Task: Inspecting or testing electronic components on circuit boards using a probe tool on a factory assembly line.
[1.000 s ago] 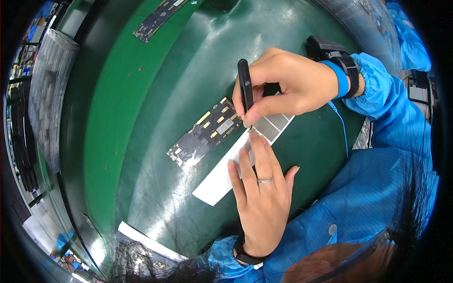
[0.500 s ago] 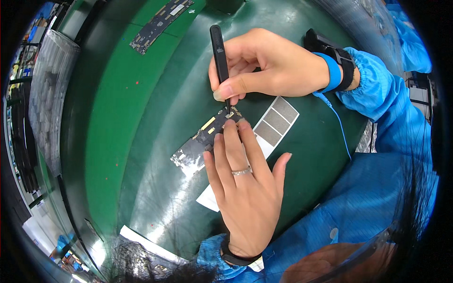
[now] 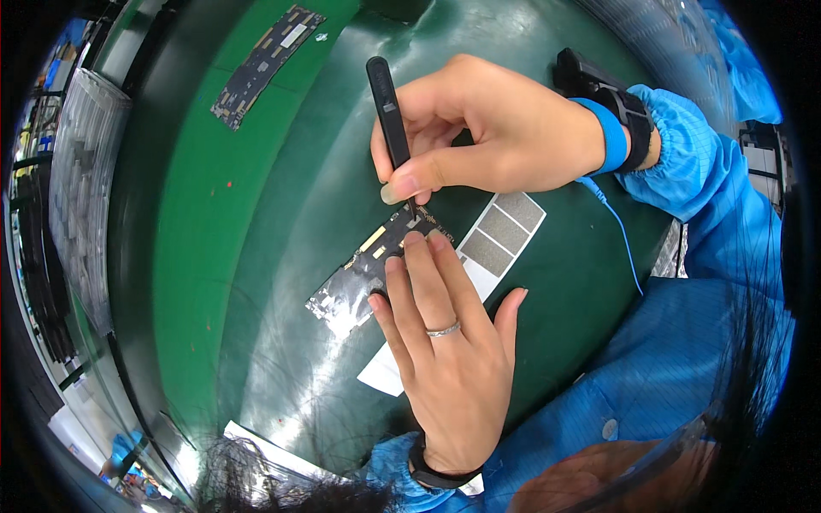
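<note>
Black tweezers are pinched in my right hand, tips pointing down at the upper right end of a dark circuit board. The tips meet a small pale patch there; whether they grip anything is too small to tell. My left hand, a ring on one finger, lies with fingers stretched out over the board's near edge, fingertips resting on it. It hides part of the board. Partly under this hand lies a white backing sheet with several grey rectangular stickers.
A second dark circuit board lies on the bright green strip at the far left. Beyond my right wrist is a black object. A blue cord runs from my blue wristband. Clear plastic trays are stacked at the left.
The tweezers' upper end has tilted slightly left, and their tips sit a little lower on the board. The rest of the scene has shifted slightly with the view.
</note>
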A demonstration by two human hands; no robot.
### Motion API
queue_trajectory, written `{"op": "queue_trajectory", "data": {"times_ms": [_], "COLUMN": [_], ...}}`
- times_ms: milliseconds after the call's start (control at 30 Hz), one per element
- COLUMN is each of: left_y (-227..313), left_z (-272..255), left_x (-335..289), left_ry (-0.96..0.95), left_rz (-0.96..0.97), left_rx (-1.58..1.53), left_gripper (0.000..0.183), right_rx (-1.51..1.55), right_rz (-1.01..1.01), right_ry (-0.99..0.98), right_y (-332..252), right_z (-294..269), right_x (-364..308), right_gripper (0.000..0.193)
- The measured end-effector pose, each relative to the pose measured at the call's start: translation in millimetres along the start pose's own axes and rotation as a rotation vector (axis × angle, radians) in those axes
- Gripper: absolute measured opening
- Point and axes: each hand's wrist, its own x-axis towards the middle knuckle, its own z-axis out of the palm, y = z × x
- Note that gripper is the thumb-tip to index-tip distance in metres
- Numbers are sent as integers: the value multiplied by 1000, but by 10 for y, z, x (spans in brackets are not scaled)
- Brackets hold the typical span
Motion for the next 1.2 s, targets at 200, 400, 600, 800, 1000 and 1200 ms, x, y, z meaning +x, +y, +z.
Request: {"op": "queue_trajectory", "data": {"times_ms": [200,400,600,800,1000,1200], "left_y": [18,162,262,271,259,222], "left_z": [-28,-126,30,29,-8,1], "left_x": [5,-158,-296,-292,-294,-269], "left_ry": [-33,-57,-124,-96,-123,4], "left_rz": [34,-19,45,46,55,70], "left_rx": [51,43,-49,-48,59,-28], "left_gripper": [91,82,91,89,82,76], "right_rx": [-74,-55,-192,-184,-20,5], "right_rz": [9,-97,-114,-75,99,122], "right_ry": [-81,-73,-177,-204,-129,-4], "right_y": [-56,-137,-41,-45,-156,-108], "right_z": [-69,-89,-43,-48,-9,44], "right_x": [-45,-243,-234,-240,-213,-197], "right_gripper": [18,18,18,18,15,16]}}
